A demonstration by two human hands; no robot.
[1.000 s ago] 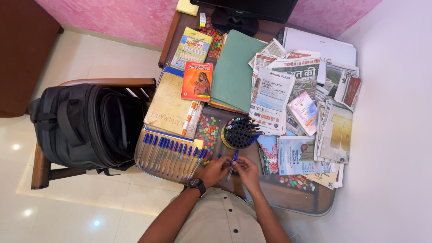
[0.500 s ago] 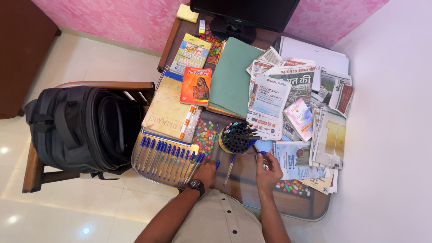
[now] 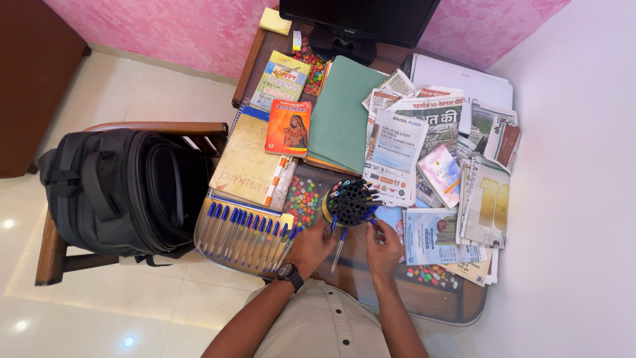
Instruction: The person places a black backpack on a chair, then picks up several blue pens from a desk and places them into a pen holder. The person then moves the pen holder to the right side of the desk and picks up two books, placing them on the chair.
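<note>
Row of blue-capped pens is lying just left of the left hand. Left hand is curled, fingertips pinching a blue pen near its cap. A second pen is lying between the hands. Right hand is half-closed; whether anything is being pinched cannot be told. Round black pen holder is standing just beyond both.

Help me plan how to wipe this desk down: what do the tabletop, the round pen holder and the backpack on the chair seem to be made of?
The tabletop looks like clear glass over dark wood: glossy, with coloured beads showing beneath it. The pen holder seems black moulded plastic with a yellow band, its top full of holes. The backpack looks like matte black woven fabric, probably nylon or polyester, with soft folds and straps.
</note>
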